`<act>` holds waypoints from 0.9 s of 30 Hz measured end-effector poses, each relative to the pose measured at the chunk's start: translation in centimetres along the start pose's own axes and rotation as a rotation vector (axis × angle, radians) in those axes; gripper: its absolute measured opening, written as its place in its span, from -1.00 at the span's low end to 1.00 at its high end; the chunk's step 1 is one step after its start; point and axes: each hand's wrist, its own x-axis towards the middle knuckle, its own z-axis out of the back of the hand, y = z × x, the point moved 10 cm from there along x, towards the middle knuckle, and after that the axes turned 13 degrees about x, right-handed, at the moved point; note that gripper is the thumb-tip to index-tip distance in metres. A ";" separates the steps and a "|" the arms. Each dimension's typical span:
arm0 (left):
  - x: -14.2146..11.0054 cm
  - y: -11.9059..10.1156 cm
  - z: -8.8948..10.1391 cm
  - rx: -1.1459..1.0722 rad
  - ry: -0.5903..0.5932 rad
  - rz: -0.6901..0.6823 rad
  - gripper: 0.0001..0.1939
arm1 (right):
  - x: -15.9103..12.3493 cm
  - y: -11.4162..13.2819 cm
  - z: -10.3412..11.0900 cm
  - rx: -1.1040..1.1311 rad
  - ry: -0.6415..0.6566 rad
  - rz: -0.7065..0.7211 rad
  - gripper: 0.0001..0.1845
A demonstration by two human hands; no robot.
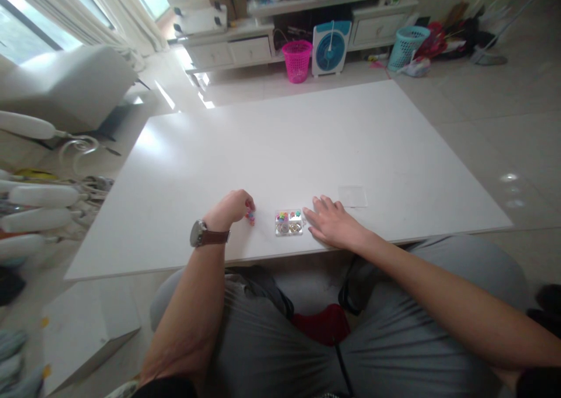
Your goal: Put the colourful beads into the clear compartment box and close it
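Observation:
A small clear compartment box lies near the table's front edge, between my hands. Bright multicoloured pieces fill its back left compartment, and a few more pieces sit in the back right one. Metallic ring-like items are in the front compartments. Left of the box, my left hand is closed, its fingers curled round small colourful beads at the tabletop; their exact shape is too small to tell. My right hand rests flat just right of the box, fingers spread. Behind it lies a clear flat lid.
The white table stretches out ahead of me. On the floor beyond are a pink basket, a blue box fan and a teal basket, before a low white cabinet. White chairs stand at the left.

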 end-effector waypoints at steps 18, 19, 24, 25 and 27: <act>-2.0 -7.7 4.1 -0.197 -0.299 -0.345 -0.85 | 0.1 0.1 0.1 0.019 0.026 -0.016 -0.44; -2.1 -8.4 4.0 -0.233 -0.292 -0.387 -0.86 | 0.1 0.2 0.1 0.021 0.027 -0.017 -0.44; -2.3 -10.0 3.5 -0.361 -0.266 -0.483 -0.91 | 0.1 0.3 0.2 0.032 0.025 -0.017 -0.44; -2.4 -10.2 3.6 -0.379 -0.272 -0.497 -0.92 | 0.1 0.3 0.2 0.032 0.025 -0.016 -0.44; -2.7 -10.5 3.8 -0.407 -0.277 -0.522 -0.93 | 0.1 0.3 0.2 0.029 0.022 -0.013 -0.44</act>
